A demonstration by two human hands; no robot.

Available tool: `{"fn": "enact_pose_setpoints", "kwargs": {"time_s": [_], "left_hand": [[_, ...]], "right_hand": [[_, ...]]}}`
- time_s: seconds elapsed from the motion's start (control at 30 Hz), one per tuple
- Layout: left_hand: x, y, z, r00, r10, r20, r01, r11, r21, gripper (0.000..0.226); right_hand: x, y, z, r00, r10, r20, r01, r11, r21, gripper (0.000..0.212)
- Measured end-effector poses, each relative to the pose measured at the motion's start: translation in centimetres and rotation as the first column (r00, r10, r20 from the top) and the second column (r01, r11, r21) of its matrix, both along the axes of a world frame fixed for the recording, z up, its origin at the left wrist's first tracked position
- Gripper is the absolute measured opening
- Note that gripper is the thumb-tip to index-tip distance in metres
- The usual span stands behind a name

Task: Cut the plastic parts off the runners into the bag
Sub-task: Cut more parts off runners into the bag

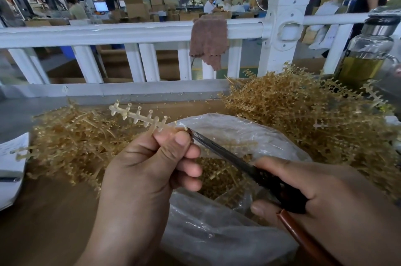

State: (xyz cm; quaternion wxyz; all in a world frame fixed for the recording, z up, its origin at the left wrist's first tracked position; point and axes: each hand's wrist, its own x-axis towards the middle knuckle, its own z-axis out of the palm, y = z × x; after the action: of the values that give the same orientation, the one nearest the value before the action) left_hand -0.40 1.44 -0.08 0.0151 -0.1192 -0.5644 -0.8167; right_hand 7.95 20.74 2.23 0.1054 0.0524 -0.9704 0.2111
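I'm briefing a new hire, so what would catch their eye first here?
Dead centre, the left hand pinches a pale runner studded with small parts while the right hand holds scissors at its near end, over an open clear plastic bag. Tangled tan runner heaps flank the bag, left and right.

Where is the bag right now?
Head view, lower centre: the bag sits open beneath the left hand and right hand, between the left pile and the right pile of runners.
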Motion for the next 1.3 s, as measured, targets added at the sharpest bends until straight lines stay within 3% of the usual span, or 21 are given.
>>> {"fn": "enact_pose_setpoints", "kwargs": {"time_s": [0.1,0.57,0.93,1.1,1.3], "left_hand": [[-0.03,-0.13,-0.13,1.0,0.009,-0.026,-0.01,0.999,-0.051,0.016],[0.12,0.01,-0.04,0.999,0.018,-0.052,-0.02,0.998,-0.051,0.017],[-0.06,-0.29,-0.27,0.999,0.007,-0.048,-0.011,0.996,-0.087,0.016],[-0.12,-0.45,-0.26,1.0,-0.008,-0.025,0.005,0.996,-0.089,0.02],[-0.3,-0.65,-0.32,0.999,-0.041,-0.019,0.039,0.994,-0.105,0.018]], "right_hand": [[0.11,0.13,0.03,0.999,-0.013,-0.051,0.014,1.0,0.023,0.04],[0.23,0.44,0.04,0.994,0.01,-0.106,-0.007,0.999,0.033,0.043],[0.3,0.44,0.33,0.997,-0.001,-0.082,0.007,0.997,0.073,0.044],[0.14,0.4,0.53,1.0,0.004,0.0,-0.004,0.998,0.07,0.062],[0.09,0.61,0.57,1.0,-0.004,0.027,0.002,0.996,0.092,0.062]]}}
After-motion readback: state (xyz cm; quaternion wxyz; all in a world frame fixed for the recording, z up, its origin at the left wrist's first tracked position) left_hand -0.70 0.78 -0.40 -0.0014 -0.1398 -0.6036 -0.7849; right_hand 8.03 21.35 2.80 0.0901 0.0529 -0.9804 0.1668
